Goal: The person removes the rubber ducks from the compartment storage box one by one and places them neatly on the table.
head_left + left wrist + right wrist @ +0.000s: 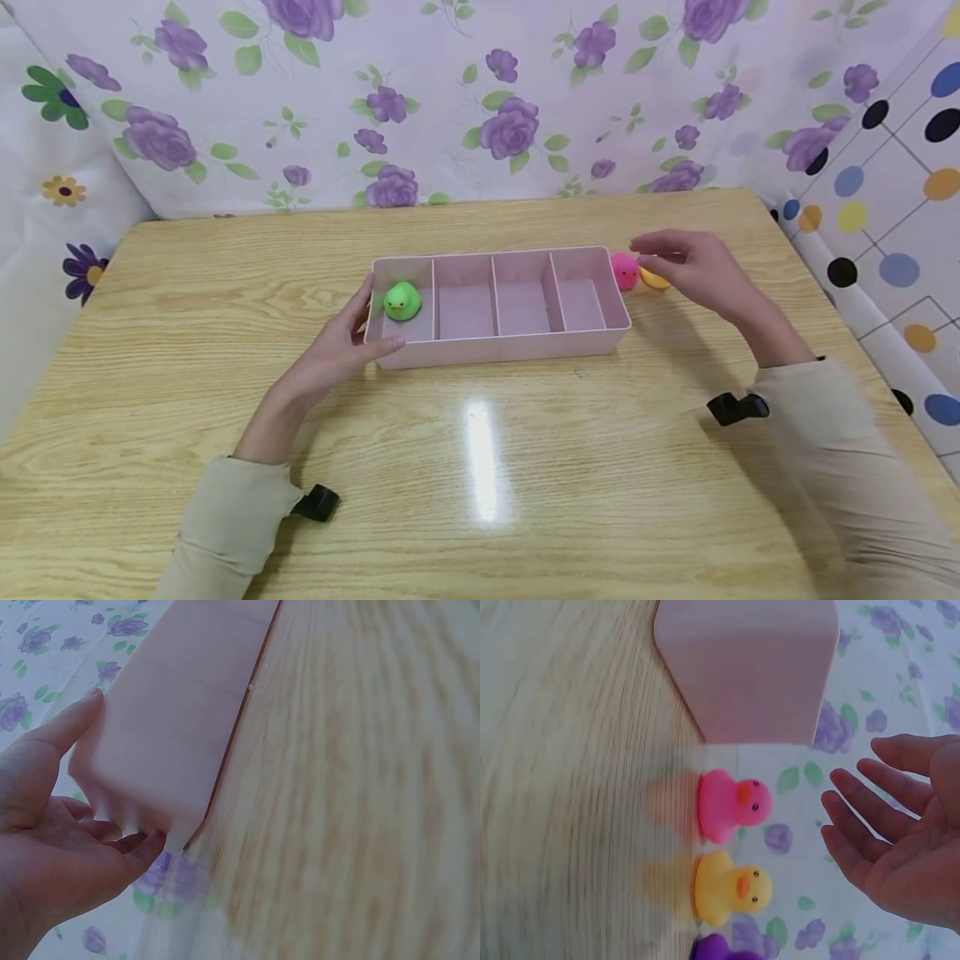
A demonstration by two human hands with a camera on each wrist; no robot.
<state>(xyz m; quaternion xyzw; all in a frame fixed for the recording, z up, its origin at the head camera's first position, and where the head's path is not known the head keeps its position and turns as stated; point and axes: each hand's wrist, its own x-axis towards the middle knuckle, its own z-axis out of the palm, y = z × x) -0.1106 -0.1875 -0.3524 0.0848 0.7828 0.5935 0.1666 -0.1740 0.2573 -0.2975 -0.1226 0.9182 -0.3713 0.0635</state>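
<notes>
A long pink divided box (502,347) lies on the table, with a green rubber duck (402,301) in its leftmost compartment. My left hand (341,348) grips the box's left end, thumb on the front wall and fingers around the end wall, as the left wrist view shows. Past the right end stand a pink rubber duck (731,806) and a yellow rubber duck (731,889). My right hand (693,267) hovers over the yellow one with fingers loosely extended and nothing in them. It partly hides that duck in the head view.
A purple toy (720,948), cut off by the frame, sits beyond the yellow duck in the right wrist view. The wooden table (480,467) backs onto a flowered cloth (450,100). A dotted sheet (885,233) hangs along the right side.
</notes>
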